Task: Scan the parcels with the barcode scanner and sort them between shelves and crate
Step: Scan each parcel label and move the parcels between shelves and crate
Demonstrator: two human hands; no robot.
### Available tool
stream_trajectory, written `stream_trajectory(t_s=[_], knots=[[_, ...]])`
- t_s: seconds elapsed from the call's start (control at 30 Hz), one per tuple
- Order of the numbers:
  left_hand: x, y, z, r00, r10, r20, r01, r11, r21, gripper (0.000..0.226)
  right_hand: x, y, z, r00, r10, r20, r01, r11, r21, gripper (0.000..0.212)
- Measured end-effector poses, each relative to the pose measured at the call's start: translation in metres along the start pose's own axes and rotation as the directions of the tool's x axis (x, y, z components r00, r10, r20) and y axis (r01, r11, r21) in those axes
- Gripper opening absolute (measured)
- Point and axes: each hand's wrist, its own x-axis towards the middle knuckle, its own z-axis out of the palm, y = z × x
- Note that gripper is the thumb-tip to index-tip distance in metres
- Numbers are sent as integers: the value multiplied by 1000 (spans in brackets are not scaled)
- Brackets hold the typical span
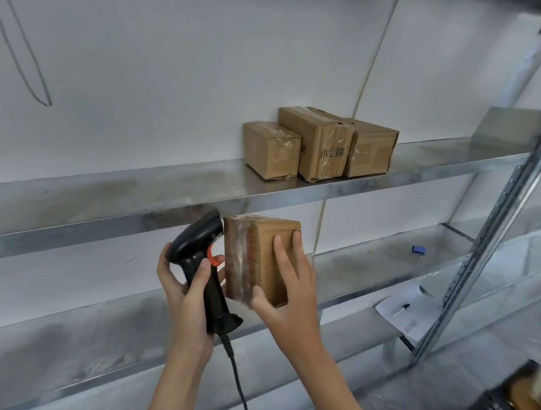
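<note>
Cardboard parcel (263, 259) held at frame centre by the right hand (289, 295) probably needs its label squarely facing the scanner (203, 262) gripped by the left hand (186, 292).

Illumination is even, diffuse and moderately bright; its source cannot be determined. Soft shadows lie under the shelves (294, 194). Dull glare streaks the metal. Wide-angle distortion bends the upright (492, 226). The lower right corner is heavily blurred, possibly from motion.
</note>
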Motion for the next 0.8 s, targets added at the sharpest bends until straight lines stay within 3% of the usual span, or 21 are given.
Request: stream_trajectory(t_s=[0.1,0.3,0.47,0.57,0.8], knots=[[-12,-5,-1,1000,24,-15,-24,999,32,61,-9,5,-10,990,97,105,-104,992,64,77],[-46,-14,8,997,81,12,-82,995,54,66,-24,4,-25,968,236,83,-241,968,68,79],[-72,-19,22,989,111,96,-115,992,43,67,-39,8,-18,982,187,-31,-188,981,-43,112],[-75,-22,22,985,87,151,-91,996,25,65,-47,22,-19,982,149,-117,-163,979,-122,105],[-79,-22,12,965,73,253,-110,985,134,65,-60,47,-44,921,285,-265,-249,955,163,86]])
